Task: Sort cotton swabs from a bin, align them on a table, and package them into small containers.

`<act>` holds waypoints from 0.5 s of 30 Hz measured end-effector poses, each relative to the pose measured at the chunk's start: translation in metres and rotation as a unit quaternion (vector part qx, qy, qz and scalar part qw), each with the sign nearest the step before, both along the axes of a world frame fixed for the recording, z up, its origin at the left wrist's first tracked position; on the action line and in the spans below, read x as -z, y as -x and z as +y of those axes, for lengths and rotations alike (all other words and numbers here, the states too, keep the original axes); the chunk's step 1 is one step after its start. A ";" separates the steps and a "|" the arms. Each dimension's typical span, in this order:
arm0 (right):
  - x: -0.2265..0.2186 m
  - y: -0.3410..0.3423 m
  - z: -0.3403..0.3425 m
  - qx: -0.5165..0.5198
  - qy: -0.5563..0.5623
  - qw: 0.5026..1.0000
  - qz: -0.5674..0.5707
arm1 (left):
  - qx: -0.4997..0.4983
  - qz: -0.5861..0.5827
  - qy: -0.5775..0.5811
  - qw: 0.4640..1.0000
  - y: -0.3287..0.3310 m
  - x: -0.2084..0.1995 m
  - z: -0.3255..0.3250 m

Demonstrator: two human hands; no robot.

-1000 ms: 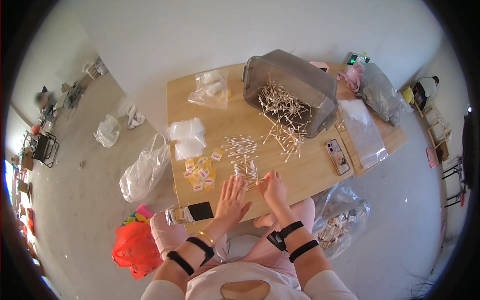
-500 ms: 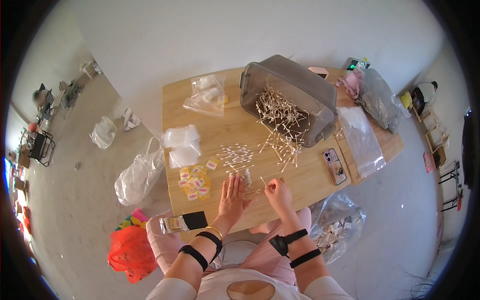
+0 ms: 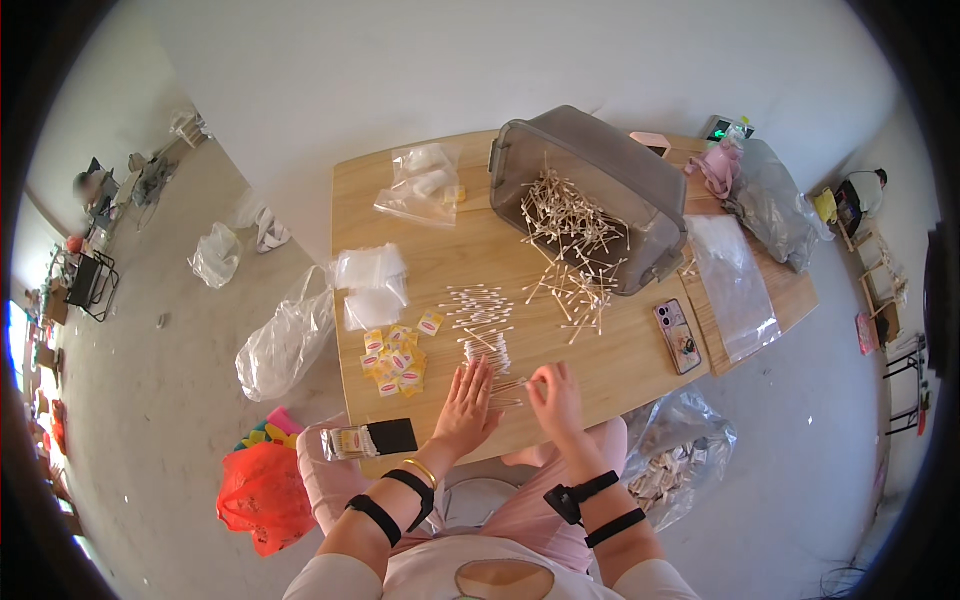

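Note:
My left hand [image 3: 466, 412] lies flat at the lower end of a column of cotton swabs [image 3: 480, 308] laid side by side on the wooden table [image 3: 455, 250]. Its fingers are stretched out, and some swabs are hidden under them. Just to the right, my right hand [image 3: 557, 402] pinches at the end of a cotton swab [image 3: 514, 384], low over the table beside my left thumb. Further back, a grey plastic bin [image 3: 600, 150] lies tipped on its side. A loose heap of swabs [image 3: 572, 218] spills from its mouth onto the table.
Left of the swabs are small yellow-and-white packets [image 3: 395, 362] and clear plastic bags [image 3: 368, 270]. A swab pack with a black panel [image 3: 392, 437] sits at the front edge. A phone [image 3: 679, 336] and a flat plastic bag [image 3: 735, 290] lie right. A red bag [image 3: 262, 500] is below left.
My right hand has brought its swab down and slightly left, nearer my left hand. The left hand stays flat on the swabs. The whole view has shifted a little.

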State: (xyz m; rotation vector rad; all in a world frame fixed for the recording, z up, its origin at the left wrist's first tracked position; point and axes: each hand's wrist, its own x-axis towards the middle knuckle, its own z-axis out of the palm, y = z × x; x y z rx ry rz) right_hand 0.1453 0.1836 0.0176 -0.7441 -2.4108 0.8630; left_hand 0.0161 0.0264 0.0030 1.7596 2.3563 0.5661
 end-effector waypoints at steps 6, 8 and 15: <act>0.025 -0.022 0.020 0.102 -0.041 0.992 0.060 | -0.083 0.012 -0.001 0.996 0.016 -0.016 0.034; 0.030 -0.022 0.018 0.116 -0.034 0.990 0.071 | -0.073 0.027 0.018 0.997 0.015 -0.017 0.037; 0.020 -0.015 0.009 0.153 -0.103 0.983 0.018 | -0.044 0.116 0.090 0.988 -0.016 0.012 0.023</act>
